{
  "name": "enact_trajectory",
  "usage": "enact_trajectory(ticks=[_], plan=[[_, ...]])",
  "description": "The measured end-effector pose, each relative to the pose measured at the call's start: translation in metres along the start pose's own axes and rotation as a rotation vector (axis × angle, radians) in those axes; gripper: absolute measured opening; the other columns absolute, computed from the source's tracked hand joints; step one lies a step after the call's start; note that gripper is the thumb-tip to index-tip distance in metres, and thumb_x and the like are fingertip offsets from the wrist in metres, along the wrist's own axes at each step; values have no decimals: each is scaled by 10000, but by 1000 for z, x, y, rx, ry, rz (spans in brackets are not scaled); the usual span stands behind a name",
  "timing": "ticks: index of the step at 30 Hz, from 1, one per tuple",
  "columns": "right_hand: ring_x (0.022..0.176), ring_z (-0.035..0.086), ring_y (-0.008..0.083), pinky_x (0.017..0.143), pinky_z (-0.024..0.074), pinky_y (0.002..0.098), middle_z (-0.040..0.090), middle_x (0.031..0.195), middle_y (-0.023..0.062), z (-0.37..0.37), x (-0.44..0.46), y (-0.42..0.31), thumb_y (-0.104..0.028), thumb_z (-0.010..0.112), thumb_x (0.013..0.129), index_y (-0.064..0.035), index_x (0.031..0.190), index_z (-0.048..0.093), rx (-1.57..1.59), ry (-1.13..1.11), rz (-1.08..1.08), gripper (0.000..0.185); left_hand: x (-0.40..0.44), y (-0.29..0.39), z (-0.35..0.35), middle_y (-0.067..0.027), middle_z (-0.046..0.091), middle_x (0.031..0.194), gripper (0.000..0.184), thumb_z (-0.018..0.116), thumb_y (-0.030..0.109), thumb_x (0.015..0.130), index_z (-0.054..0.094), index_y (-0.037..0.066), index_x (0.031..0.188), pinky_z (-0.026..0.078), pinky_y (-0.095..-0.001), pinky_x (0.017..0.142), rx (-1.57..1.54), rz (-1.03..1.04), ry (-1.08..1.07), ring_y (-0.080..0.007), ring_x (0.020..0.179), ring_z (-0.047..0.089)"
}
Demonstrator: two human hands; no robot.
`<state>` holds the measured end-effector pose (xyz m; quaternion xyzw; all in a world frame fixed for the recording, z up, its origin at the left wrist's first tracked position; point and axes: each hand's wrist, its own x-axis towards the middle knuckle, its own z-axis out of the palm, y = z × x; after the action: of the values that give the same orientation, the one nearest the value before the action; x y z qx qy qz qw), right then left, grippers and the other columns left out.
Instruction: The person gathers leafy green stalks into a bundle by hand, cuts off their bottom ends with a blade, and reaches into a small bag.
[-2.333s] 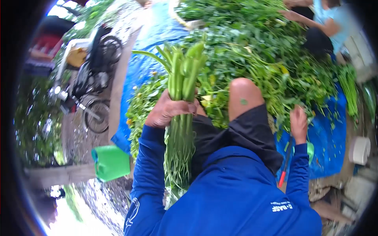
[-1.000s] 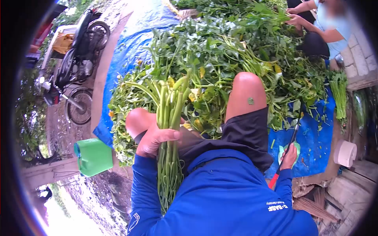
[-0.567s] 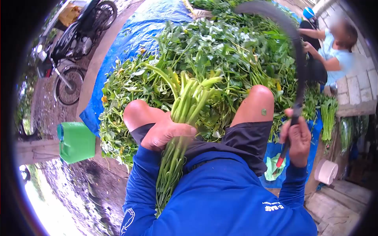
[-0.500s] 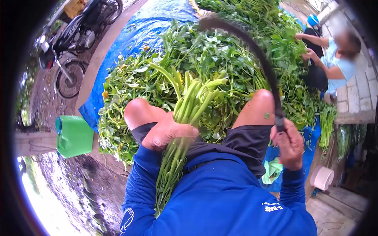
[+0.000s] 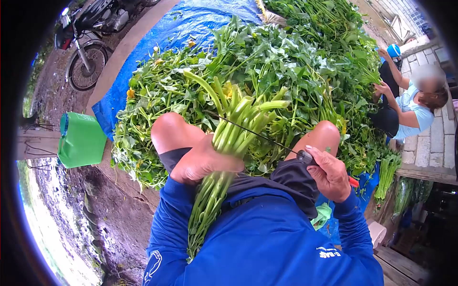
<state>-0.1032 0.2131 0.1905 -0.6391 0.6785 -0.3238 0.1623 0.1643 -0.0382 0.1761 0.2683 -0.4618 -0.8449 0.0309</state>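
My left hand [image 5: 205,161] is wrapped round a bundle of green stalks [image 5: 232,136], their thick ends up and thin tips hanging against the blue shirt. My right hand [image 5: 330,175] grips the handle of a sickle-like blade [image 5: 260,135]. Seen nearly edge-on, the dark blade lies across the stalks just above my left hand; whether it has cut into them I cannot tell. Behind the knees spreads a large heap of leafy greens [image 5: 276,62].
A blue tarp [image 5: 112,105] lies under the heap. A green container [image 5: 82,140] and a motorcycle [image 5: 90,62] are at the left. Another person [image 5: 410,112] sits at the right, handling greens. A tied bundle [image 5: 387,176] and green plastic [image 5: 322,215] lie at lower right.
My right hand went down to the tarp, picked up the sickle, raised it and brought its blade across the stalks. My left hand keeps its hold on the bundle. The view has shifted rightward.
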Motion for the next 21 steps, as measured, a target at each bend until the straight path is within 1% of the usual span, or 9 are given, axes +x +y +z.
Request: enact_trajectory(ticks=[4,8,9,12,13,14,15,19,21], plan=[[868,743,345,785,606,399,781,1159,169,13,15,4,-90,786,980,-34,1481,646,-44,25,-56,523,-1,-3,2,-149,750,989,573,863,78,770,633,-42,1281,608,-371,813,-51,30,24,-261,930,750],[825,728,341,744,592,421,763,1017,154,36,42,4,-136,777,998,-59,1485,648,-37,-41,14,509,6,-8,-2,-123,736,956,579,882,111,768,640,-35,1272,606,-370,825,119,75,-6,-244,890,743],[816,723,341,737,583,426,732,943,152,41,48,5,-161,764,1014,-76,1486,651,3,4,-26,493,0,-4,-4,-116,732,949,592,894,125,760,641,-32,1271,609,-357,779,48,57,13,-231,858,736],[852,742,348,760,593,422,764,1019,165,33,51,-2,-183,759,1021,-74,1483,653,56,-66,21,487,-26,-12,-33,-71,704,956,563,852,71,750,647,-18,1267,582,-320,769,-28,63,104,-188,856,700],[909,762,357,798,604,424,782,1120,188,35,47,6,-203,753,1028,-63,1470,665,46,-17,-17,472,-33,-11,-31,-79,702,922,573,855,90,737,639,-20,1257,592,-313,726,-89,132,206,-194,794,698],[978,767,386,851,614,419,779,1203,204,30,41,7,-203,747,1034,-48,1455,675,-3,-88,88,455,-37,-5,-29,-88,700,888,584,858,109,725,630,-22,1247,603,-306,683,-143,215,310,-199,733,697],[983,778,358,874,611,402,786,1184,201,32,35,17,-185,741,1039,-34,1453,675,21,-50,91,445,-38,-1,-28,-114,665,943,639,849,166,661,614,-64,1209,622,-324,611,-171,276,369,-213,711,689],[1044,776,240,952,581,347,792,1171,169,18,11,19,-106,700,1055,15,1436,669,216,107,282,400,-36,1,-26,-112,623,973,682,878,205,650,597,-56,1214,604,-338,583,-117,250,376,-208,732,670],[1072,743,203,971,564,338,779,1180,145,17,-18,32,-85,674,1059,33,1432,656,132,322,375,391,-34,3,-21,-111,616,976,692,886,211,646,595,-55,1215,599,-339,580,-91,236,375,-209,729,663]])
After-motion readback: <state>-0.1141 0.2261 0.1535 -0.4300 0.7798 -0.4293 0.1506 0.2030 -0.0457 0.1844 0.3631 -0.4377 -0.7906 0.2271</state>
